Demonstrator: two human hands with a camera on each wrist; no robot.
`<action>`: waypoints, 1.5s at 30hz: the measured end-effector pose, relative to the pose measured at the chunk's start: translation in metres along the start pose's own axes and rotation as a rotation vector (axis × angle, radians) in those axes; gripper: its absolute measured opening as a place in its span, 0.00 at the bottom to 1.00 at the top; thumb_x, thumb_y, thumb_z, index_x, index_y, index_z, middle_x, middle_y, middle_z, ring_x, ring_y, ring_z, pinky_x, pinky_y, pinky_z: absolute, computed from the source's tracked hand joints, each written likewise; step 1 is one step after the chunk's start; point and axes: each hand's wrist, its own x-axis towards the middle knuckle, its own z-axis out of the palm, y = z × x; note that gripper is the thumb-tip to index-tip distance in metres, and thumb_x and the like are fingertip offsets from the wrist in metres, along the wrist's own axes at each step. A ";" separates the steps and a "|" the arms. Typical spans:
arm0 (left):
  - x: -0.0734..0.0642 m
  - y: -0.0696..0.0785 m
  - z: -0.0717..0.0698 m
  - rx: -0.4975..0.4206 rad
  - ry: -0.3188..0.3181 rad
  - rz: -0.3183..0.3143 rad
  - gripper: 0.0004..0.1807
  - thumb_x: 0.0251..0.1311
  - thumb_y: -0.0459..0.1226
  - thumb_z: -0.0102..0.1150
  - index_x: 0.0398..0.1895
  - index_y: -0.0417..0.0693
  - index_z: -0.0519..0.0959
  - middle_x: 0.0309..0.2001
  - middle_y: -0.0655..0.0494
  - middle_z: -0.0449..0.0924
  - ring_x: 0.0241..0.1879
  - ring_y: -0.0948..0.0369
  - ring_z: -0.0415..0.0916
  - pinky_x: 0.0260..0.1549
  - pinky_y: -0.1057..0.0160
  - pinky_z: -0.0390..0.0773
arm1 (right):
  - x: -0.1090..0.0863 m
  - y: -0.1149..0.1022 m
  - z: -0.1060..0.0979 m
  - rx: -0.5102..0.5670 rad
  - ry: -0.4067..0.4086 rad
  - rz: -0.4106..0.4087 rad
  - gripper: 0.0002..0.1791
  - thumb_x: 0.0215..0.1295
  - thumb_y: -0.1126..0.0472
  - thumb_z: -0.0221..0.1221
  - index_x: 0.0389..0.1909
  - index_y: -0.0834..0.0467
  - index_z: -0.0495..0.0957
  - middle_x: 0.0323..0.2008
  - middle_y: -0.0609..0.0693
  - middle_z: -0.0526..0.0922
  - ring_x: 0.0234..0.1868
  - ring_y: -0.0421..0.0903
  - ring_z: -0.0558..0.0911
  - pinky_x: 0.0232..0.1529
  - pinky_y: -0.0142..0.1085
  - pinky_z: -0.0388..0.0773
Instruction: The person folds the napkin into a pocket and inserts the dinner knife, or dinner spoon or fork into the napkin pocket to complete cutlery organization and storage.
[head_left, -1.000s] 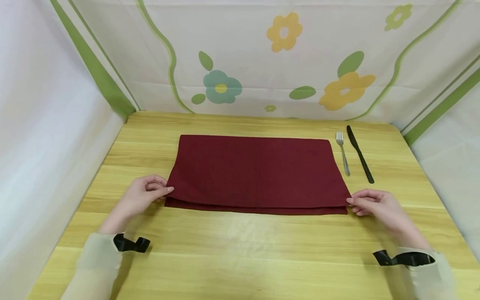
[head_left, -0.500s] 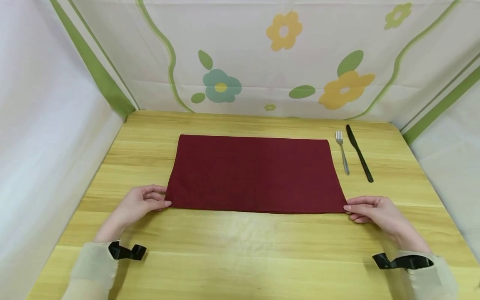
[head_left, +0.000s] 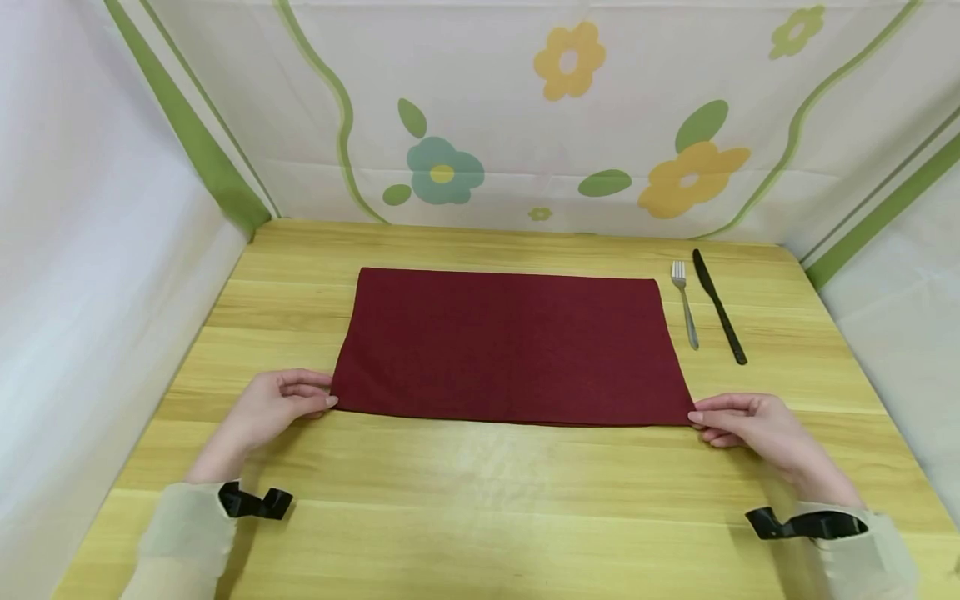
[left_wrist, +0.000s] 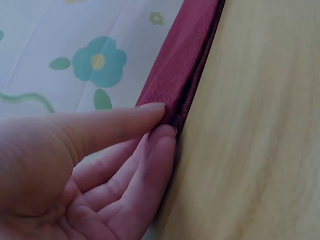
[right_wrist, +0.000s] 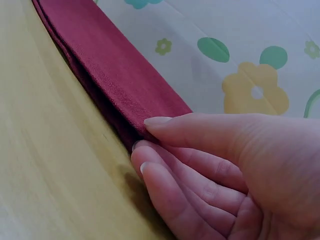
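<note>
A dark red cloth [head_left: 510,350], folded into a wide rectangle, lies on the wooden table [head_left: 480,508]. At its near left corner my left hand [head_left: 281,406] pinches the edge between thumb and fingers. My right hand [head_left: 757,425] pinches the near right corner in the same way. In the left wrist view the thumb rests on top of the cloth [left_wrist: 172,75] with fingertips beneath its edge. The right wrist view shows layers of the cloth [right_wrist: 115,75] along the near edge, the right thumb lying over the corner.
A fork [head_left: 684,304] and a black knife [head_left: 720,308] lie side by side to the right of the cloth. White curtains with printed flowers [head_left: 566,62] stand around the back and sides of the table.
Both hands have drawn the cloth's upper layer toward the near side, so the lower layer's strip is now covered. Over the last half second the left hand shifted slightly outward.
</note>
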 end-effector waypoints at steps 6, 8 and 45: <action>0.004 0.007 -0.001 0.105 0.027 0.009 0.28 0.60 0.44 0.74 0.58 0.37 0.80 0.38 0.52 0.87 0.41 0.58 0.82 0.42 0.65 0.76 | 0.004 -0.003 0.000 -0.097 0.042 0.008 0.25 0.66 0.56 0.70 0.53 0.72 0.81 0.37 0.56 0.89 0.34 0.47 0.87 0.36 0.39 0.86; 0.010 0.010 -0.006 0.140 0.038 0.027 0.31 0.62 0.48 0.72 0.61 0.39 0.78 0.41 0.51 0.86 0.43 0.55 0.81 0.44 0.62 0.76 | 0.007 -0.008 -0.003 -0.111 0.071 -0.023 0.26 0.67 0.55 0.69 0.54 0.73 0.80 0.38 0.53 0.89 0.34 0.46 0.87 0.36 0.38 0.86; 0.176 0.052 -0.012 -0.006 0.335 0.014 0.16 0.69 0.40 0.65 0.56 0.42 0.85 0.60 0.43 0.78 0.63 0.49 0.70 0.60 0.52 0.71 | 0.170 -0.087 -0.009 -0.019 0.380 -0.105 0.21 0.66 0.54 0.69 0.51 0.66 0.83 0.27 0.43 0.85 0.26 0.36 0.84 0.32 0.30 0.84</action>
